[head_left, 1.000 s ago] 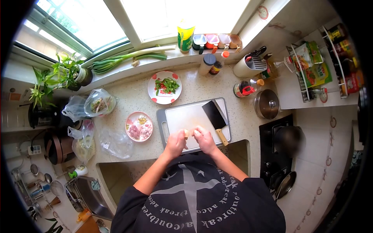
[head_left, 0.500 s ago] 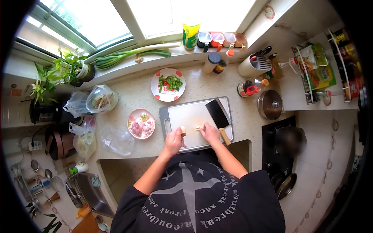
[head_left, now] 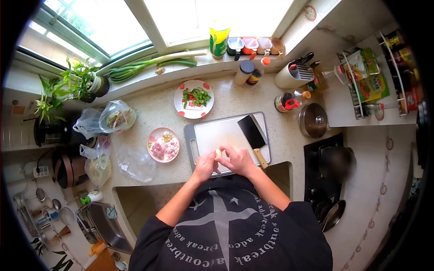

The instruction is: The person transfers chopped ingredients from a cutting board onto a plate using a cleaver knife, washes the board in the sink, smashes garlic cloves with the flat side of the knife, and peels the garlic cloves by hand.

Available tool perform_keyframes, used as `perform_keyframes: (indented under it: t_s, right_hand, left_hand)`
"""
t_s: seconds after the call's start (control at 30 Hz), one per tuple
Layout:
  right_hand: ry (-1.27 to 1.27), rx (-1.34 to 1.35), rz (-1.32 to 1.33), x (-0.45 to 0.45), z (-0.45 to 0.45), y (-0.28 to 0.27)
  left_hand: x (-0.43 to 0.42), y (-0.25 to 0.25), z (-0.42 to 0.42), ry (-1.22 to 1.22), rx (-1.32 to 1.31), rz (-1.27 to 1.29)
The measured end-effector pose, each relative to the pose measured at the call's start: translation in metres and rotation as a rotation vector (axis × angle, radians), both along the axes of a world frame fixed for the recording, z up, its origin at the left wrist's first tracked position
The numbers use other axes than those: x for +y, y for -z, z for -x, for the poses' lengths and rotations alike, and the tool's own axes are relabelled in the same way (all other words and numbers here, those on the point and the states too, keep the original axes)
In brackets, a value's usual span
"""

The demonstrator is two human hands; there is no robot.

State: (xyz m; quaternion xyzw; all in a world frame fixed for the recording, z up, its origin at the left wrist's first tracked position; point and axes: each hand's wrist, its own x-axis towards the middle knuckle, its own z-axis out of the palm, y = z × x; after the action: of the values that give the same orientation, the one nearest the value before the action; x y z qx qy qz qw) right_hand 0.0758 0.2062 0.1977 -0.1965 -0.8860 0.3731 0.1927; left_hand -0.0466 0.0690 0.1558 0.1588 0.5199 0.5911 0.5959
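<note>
My left hand and my right hand meet over the near part of a white cutting board with a grey edge. Pinched between their fingertips is a small pale piece that looks like a garlic clove. Fingers of both hands are closed on it and partly hide it. To the right, a cleaver with a wooden handle lies across the board. A pink-rimmed plate of chopped meat with minced bits stands left of the board.
A plate of chopped green and red peppers sits behind the board. Plastic bags lie at left. Scallions rest on the sill. A knife block, bottles, a lidded pot and a stove are at right.
My right hand has moved left from the board to meet my left hand. The pale piece is now between both sets of fingertips. The view has shifted slightly.
</note>
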Motion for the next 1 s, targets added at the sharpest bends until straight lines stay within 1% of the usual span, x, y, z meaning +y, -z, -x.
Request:
perform_keyframes:
  t_s: [0.2, 0.23, 0.3, 0.4, 0.43, 0.6, 0.63, 0.73, 0.83, 0.93, 1.0]
  right_hand:
    - [-0.051, 0.017, -0.045, 0.004, -0.005, -0.002]
    - [-0.057, 0.015, -0.049, 0.004, -0.005, -0.003]
    - [-0.073, -0.001, 0.028, 0.006, -0.005, -0.009]
    - [-0.076, 0.002, 0.174, 0.006, -0.006, -0.012]
    - [-0.074, 0.008, 0.228, 0.004, -0.007, -0.012]
    - [0.092, 0.178, 0.296, -0.006, -0.008, 0.003]
    - [0.119, 0.201, 0.316, -0.007, -0.008, 0.004]
    - [0.156, 0.175, 0.209, -0.006, -0.009, -0.003]
    - [0.153, 0.164, 0.116, -0.002, -0.008, -0.009]
    - [0.149, 0.180, 0.180, 0.001, -0.009, -0.008]
    - [0.155, 0.151, 0.339, 0.001, -0.011, -0.007]
  left_hand:
    - [0.004, -0.016, 0.012, 0.179, 0.083, 0.003]
    - [0.003, -0.015, 0.013, 0.186, 0.057, 0.001]
    - [0.002, -0.012, 0.015, 0.201, 0.005, -0.004]
    - [0.004, -0.010, 0.020, 0.239, -0.003, -0.052]
    - [0.005, -0.011, 0.020, 0.225, -0.011, -0.062]
    - [0.012, -0.023, 0.014, 0.145, -0.037, -0.139]
    - [0.013, -0.025, 0.013, 0.110, -0.079, -0.147]
    - [0.016, -0.031, 0.010, 0.064, -0.022, -0.147]
    - [0.016, -0.026, 0.008, 0.040, 0.065, -0.148]
    - [0.017, -0.024, 0.008, 0.025, 0.133, -0.163]
    - [0.019, -0.026, 0.006, 0.013, 0.144, -0.160]
